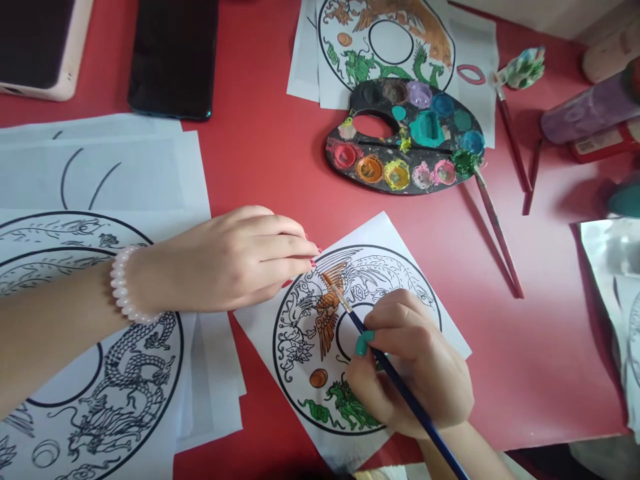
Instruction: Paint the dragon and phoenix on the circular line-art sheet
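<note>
My right hand (415, 363), with teal nails, grips a blue-handled paintbrush (387, 363). The brush's tip touches an orange-painted bird on a small sheet of paper (380, 233) printed with a ring of line drawings. A dragon on the sheet's lower part is green, and a small ball is orange-brown. Much of the upper ring is unpainted, and my right hand covers the lower right of the ring. My left hand (235, 257), with red nails and a pink bead bracelet (123, 283), lies stretched out, its fingertips at the sheet's upper left edge.
A black paint palette (365, 177) lies beyond the sheet, a paintbrush (500, 233) leaning on its green well. Behind it is another partly painted sheet (330, 93). Printed papers (213, 373) spread at left. A dark phone (173, 60) lies at the back; bottles (580, 117) stand right.
</note>
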The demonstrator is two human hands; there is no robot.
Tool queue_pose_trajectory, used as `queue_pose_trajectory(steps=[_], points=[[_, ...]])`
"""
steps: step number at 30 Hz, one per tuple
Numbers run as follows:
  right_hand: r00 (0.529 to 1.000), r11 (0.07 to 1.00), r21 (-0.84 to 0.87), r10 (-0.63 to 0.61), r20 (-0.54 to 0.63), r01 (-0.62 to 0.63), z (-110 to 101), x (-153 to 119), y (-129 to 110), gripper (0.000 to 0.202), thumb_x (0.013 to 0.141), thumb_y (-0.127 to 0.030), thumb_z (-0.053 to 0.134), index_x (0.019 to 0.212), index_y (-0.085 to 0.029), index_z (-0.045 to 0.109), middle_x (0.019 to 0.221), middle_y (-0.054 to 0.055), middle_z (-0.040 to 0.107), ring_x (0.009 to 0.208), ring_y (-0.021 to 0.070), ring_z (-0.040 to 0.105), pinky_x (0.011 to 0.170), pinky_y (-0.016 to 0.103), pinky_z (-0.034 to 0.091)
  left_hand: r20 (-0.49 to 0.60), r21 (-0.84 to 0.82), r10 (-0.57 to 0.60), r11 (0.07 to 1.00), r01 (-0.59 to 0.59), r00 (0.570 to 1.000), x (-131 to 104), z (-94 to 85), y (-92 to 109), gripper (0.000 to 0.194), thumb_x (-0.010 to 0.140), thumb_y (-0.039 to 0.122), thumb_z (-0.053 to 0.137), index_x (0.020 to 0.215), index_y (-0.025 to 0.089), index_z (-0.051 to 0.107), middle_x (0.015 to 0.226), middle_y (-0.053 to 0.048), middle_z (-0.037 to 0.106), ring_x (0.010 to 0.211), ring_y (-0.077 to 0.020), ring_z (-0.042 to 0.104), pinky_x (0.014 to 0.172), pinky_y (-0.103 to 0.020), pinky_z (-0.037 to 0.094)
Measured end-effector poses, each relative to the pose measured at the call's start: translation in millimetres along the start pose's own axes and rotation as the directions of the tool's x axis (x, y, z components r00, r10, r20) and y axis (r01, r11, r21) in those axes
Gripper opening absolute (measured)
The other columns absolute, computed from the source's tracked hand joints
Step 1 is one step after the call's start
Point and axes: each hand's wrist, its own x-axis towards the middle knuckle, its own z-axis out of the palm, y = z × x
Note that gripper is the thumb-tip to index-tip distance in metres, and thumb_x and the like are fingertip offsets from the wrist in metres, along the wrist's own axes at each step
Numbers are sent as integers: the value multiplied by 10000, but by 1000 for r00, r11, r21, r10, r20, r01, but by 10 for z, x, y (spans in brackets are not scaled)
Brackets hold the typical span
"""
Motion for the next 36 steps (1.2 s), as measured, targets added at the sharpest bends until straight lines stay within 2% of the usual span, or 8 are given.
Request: queue_pose_trajectory(steps=[12,23,28,36], points=[[1000,1000,3,16,1,-16,5,-13,4,239,683,34,520,740,-180,432,640,8,441,608,122,401,490,283,381,15,-30,-44,999,44,999,-11,14,-6,269,940,214,400,1114,244,602,1149,-29,652,1093,-204,554,906,-348,423],[1000,1000,12,5,-4,-4,28,9,16,249,663,49,512,733,-179,438,652,9,438,606,122,400,486,283,380,3,-38,-30,999,30,1000,-18,17,-9,246,937,202,413,1086,206,609,1155,-47,645,1083,-216,559,889,-349,416],[1000,1000,-20,10,-29,-11,9,11,18,258,659,56,516,732,-178,436,653,7,438,607,122,410,488,288,381,15,-70,-49,996,50,999,-24,14,-13,252,932,209,426,1111,233,603,1162,-32,641,1090,-214,558,895,-345,413],[1000,1000,-17,-3,2,3,4,18,16,264,672,51,505,739,-193,431,645,5,438,602,123,404,479,288,377,19,-71,-53,996,54,998,-26,23,-17,268,935,229,427,1135,261,603,1169,-20,640,1093,-212,553,898,-359,425]])
